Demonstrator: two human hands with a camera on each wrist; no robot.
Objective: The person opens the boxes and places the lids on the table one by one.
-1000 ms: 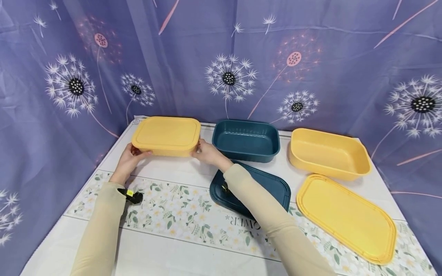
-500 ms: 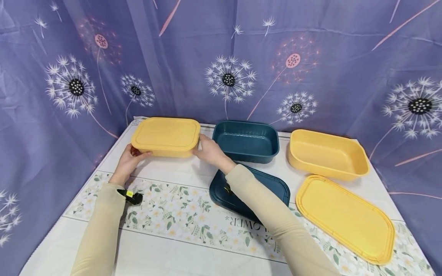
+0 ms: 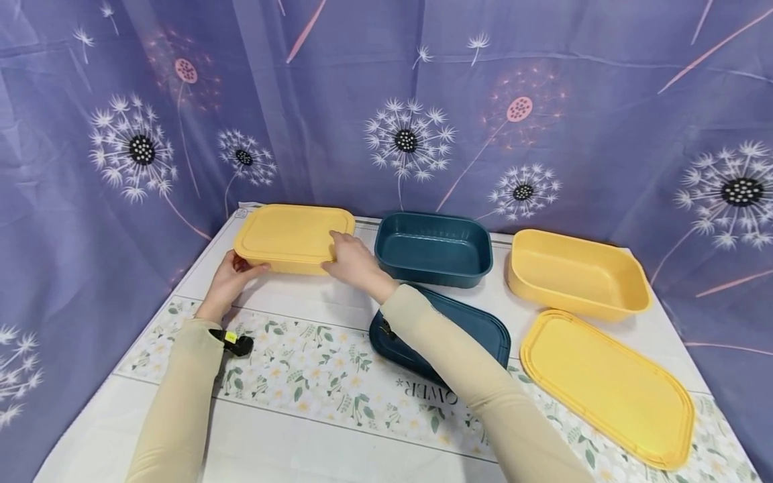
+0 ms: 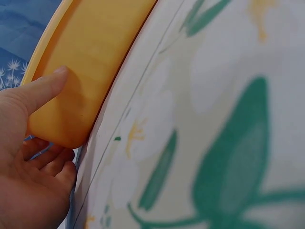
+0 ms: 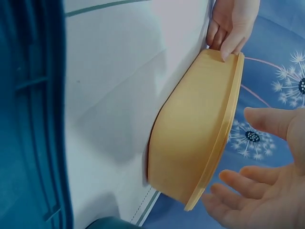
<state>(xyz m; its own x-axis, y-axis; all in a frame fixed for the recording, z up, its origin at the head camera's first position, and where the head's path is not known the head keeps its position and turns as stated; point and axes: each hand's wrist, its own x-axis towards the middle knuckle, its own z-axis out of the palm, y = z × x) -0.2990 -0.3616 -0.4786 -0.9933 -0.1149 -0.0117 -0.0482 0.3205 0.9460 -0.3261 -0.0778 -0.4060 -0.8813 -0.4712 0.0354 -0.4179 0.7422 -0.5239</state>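
A yellow lidded food container (image 3: 290, 235) rests on the table at the back left, its lid lying flat over the top. My left hand (image 3: 228, 285) holds its near left corner. In the left wrist view the thumb (image 4: 45, 88) lies along the front wall, and curled fingers are at the corner's end. Over the container's right end hovers my right hand (image 3: 361, 267). From the right wrist, that hand's fingers (image 5: 243, 191) look loosely spread beside the lid's edge, with a gap between thumb and fingers and nothing held.
An uncovered dark teal container (image 3: 433, 249) stands right of the yellow one, with a teal lid (image 3: 471, 322) in front, partly under my right sleeve. Farther right are an open yellow container (image 3: 576, 272) and its yellow lid (image 3: 610, 389). A purple dandelion curtain (image 3: 326, 134) hangs behind.
My right hand has come off the container's right end and shifted left and up over the lid's edge. The left hand stays at its corner; the container stays put.
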